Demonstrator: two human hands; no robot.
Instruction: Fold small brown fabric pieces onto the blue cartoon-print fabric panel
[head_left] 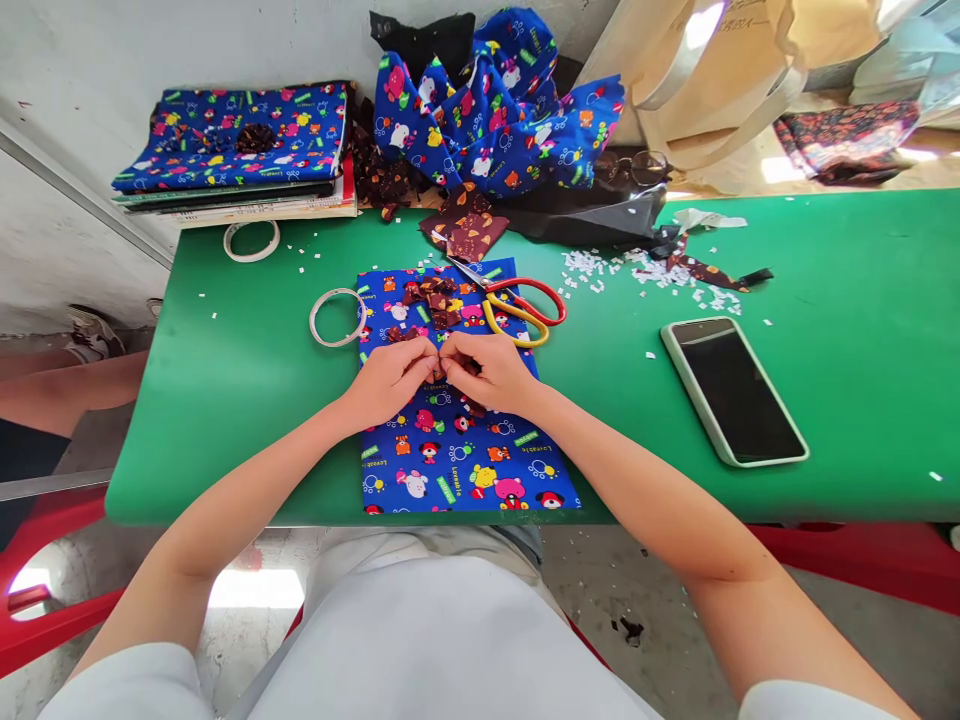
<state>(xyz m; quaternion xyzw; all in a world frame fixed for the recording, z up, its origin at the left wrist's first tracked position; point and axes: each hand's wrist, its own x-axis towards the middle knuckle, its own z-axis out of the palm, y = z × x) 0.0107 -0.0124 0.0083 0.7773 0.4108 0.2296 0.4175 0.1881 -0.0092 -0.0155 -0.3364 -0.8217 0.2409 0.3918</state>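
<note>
Over a blue cartoon-print cloth [442, 450] lying flat on the green table, my left hand [397, 375] and my right hand [480, 370] meet fingertip to fingertip. Both are closed in a pinch on a small piece of dark brown patterned fabric [438, 374], mostly covered by the fingers. More brown fabric pieces [436, 300] rest on the cloth just beyond my hands. Scissors with one red and one yellow handle [517, 312] lie at the cloth's upper right, their blades pointing away to the left.
The green table [240, 400] holds two tape rings [337, 292] at the left and a phone [735, 392] at the right. White paper bits [652, 270] are scattered behind it. Folded cloth on books [225, 150] and bunched blue cloth [487, 120] stand along the back. A person's leg [75, 392] shows at far left.
</note>
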